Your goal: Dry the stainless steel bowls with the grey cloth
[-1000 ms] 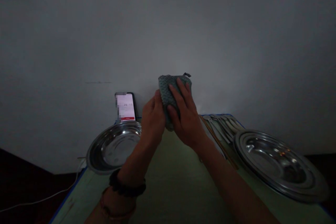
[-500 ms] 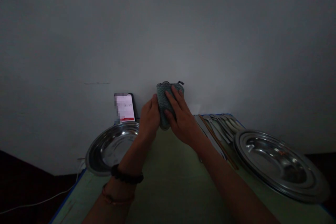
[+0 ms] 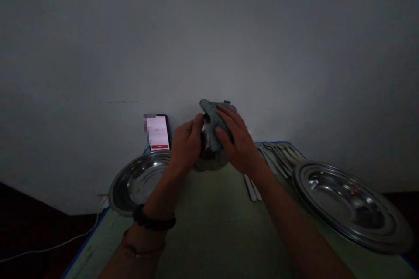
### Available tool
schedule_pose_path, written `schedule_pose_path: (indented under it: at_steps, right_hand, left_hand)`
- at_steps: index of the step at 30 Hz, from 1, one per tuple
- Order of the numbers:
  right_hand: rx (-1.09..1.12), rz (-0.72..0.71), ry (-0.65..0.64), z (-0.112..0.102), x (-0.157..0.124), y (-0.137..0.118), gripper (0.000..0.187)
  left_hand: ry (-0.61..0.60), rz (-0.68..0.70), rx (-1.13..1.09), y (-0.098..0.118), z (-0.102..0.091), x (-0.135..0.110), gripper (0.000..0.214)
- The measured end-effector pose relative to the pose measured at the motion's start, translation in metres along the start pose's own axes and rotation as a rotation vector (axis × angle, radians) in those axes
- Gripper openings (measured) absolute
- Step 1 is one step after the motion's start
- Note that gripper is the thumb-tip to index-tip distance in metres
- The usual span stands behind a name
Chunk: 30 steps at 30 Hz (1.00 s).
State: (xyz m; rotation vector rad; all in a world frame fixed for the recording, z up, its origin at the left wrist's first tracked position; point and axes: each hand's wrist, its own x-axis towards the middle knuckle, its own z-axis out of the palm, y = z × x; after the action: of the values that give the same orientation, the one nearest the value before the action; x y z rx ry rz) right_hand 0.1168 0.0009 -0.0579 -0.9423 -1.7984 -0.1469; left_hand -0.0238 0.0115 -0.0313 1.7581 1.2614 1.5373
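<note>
A small steel bowl [image 3: 209, 163] is held above the far middle of the table, tilted toward me. My left hand [image 3: 185, 144] grips its left rim. My right hand [image 3: 237, 141] presses a grey-green knitted cloth [image 3: 212, 120] against the bowl's inside and upper rim, fingers curled over the cloth. Most of the bowl is hidden behind both hands.
A steel plate [image 3: 139, 181] lies at the left of the green table [image 3: 212, 231], and a larger steel plate [image 3: 350, 205] at the right. Several spoons [image 3: 278, 152] lie beyond the right hand. A lit phone [image 3: 157, 133] leans on the wall, with a white cable [image 3: 49, 248] below left.
The cloth has slid from covering the bowl's front to its upper rim, so the bowl's shiny inside now shows. Both hands shifted slightly to the right.
</note>
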Motion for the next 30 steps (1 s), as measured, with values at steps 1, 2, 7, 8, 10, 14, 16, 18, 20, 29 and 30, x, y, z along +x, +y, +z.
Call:
schedule_pose_path:
  at_steps: [1, 2, 7, 8, 10, 14, 16, 18, 20, 29, 30]
  right_hand:
    - [0.041, 0.011, 0.047, -0.003, 0.001, 0.003, 0.042]
    - [0.084, 0.039, 0.094, -0.006, 0.002, 0.007, 0.041]
    - [0.28, 0.325, 0.182, -0.005, 0.001, 0.026, 0.044]
    - [0.297, 0.35, 0.18, -0.002, 0.0, 0.027, 0.047]
    - [0.285, 0.333, 0.166, 0.008, -0.004, 0.024, 0.052]
    - [0.092, 0.164, 0.079, 0.027, -0.012, 0.001, 0.053]
    - [-0.027, 0.082, -0.004, 0.031, -0.015, -0.012, 0.054]
    - [-0.101, 0.024, -0.061, 0.031, -0.016, -0.021, 0.057]
    - [-0.132, -0.009, -0.063, 0.026, -0.014, -0.027, 0.057]
    - [0.101, 0.064, 0.152, -0.014, 0.005, -0.005, 0.046]
    - [0.159, 0.087, 0.172, -0.014, 0.006, 0.0, 0.047]
  left_hand:
    - [-0.002, -0.016, -0.048, 0.001, -0.001, -0.001, 0.042]
    - [-0.004, -0.047, -0.115, 0.002, -0.002, -0.001, 0.043]
    - [0.163, -0.259, -0.406, -0.005, -0.009, 0.009, 0.044]
    - [0.227, -0.278, -0.46, -0.008, -0.01, 0.012, 0.042]
    - [0.344, -0.316, -0.615, -0.015, -0.011, 0.019, 0.033]
    - [0.507, -0.414, -0.859, -0.021, -0.01, 0.025, 0.019]
    - [0.488, -0.392, -0.744, -0.017, -0.008, 0.022, 0.026]
    - [0.37, -0.313, -0.498, -0.01, -0.006, 0.015, 0.036]
    - [0.236, -0.196, -0.256, -0.001, -0.004, 0.006, 0.041]
    - [-0.044, 0.17, 0.011, 0.015, -0.005, -0.01, 0.04]
    - [-0.038, 0.157, -0.032, 0.014, -0.007, -0.009, 0.041]
